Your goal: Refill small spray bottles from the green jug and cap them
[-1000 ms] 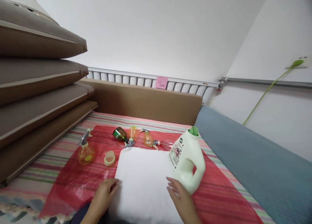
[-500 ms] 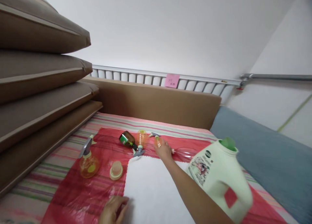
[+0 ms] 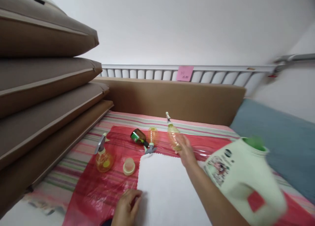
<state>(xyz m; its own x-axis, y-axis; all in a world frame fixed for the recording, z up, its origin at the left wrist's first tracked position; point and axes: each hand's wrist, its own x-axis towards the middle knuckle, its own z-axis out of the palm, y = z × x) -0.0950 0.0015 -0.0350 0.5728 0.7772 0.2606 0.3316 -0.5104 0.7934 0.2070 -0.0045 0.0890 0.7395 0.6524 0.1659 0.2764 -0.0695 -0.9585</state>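
My right hand [image 3: 184, 146] is closed around the lower part of a clear yellow spray bottle [image 3: 173, 135], its nozzle pointing up and away from me. My left hand [image 3: 128, 204] rests near the left edge of a white cloth [image 3: 169, 186], fingers loosely curled, a gap before the thumb, nothing visible in it. A brown bottle with a green label [image 3: 138, 136] and another yellow spray bottle [image 3: 152, 137] lie beyond the cloth. An upright round spray bottle [image 3: 104, 161] and a pale green cap [image 3: 129, 167] are to the left. By my right forearm is a large pale green jug [image 3: 246, 176].
A red plastic sheet [image 3: 95, 196] lies over a striped cloth [image 3: 66, 173]. A clear bottle [image 3: 203, 153] lies partly behind my right arm. Brown cushions [image 3: 49, 71] are stacked at left; a brown board [image 3: 172, 99] and white railing [image 3: 145, 71] stand behind.
My right hand has lifted the yellow spray bottle from the sheet and tipped it nozzle-up. The view has shifted, so everything sits further right or left in frame; my left hand stays by the cloth.
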